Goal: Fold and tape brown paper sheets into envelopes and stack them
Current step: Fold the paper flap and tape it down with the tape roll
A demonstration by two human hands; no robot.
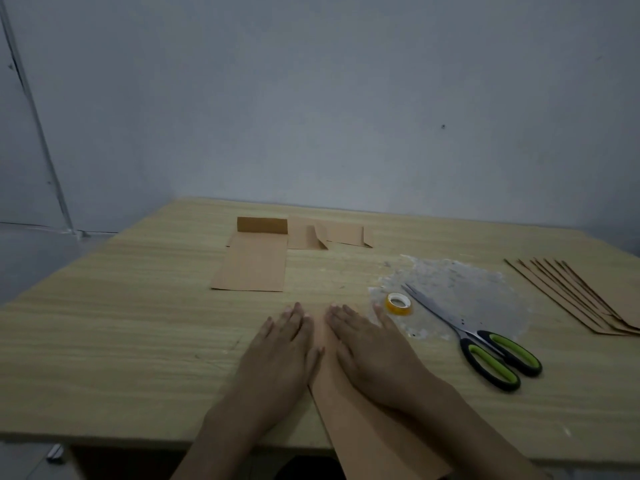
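Wall: grey-blue and dim, with a pale strip running down it at far left.
Table (104, 341): light wood grain; its right side is cut off by the frame.
Sheet (363, 438): brown, long and narrow, lying between and under both hands. It runs toward the person and hangs over the near edge. Its lower end is cut off by the frame, and its far end is hard to tell from the table in this light.
Left hand (280, 351): flat, palm down, fingers straight and close together, at the sheet's left edge; how much paper lies under it cannot be told.
Right hand (374, 355): flat, fingers straight, pressing on the sheet.
Tape (399, 304): small yellow roll lying flat, just beyond the right fingertips and beside the scissors' blades.
Scissors (485, 341): blade tips slightly parted, green-and-black handles toward the person.
Patch (467, 282): whitish and cloudy under the tape and blades; film or residue, unclear.
Stack (581, 299): fanned brown sheets at far right, partly out of frame.
Envelope (252, 265): far centre, flat, its top flap standing up.
Folded pieces (329, 235): just right of the envelope, creased, flaps raised; their number is unclear.
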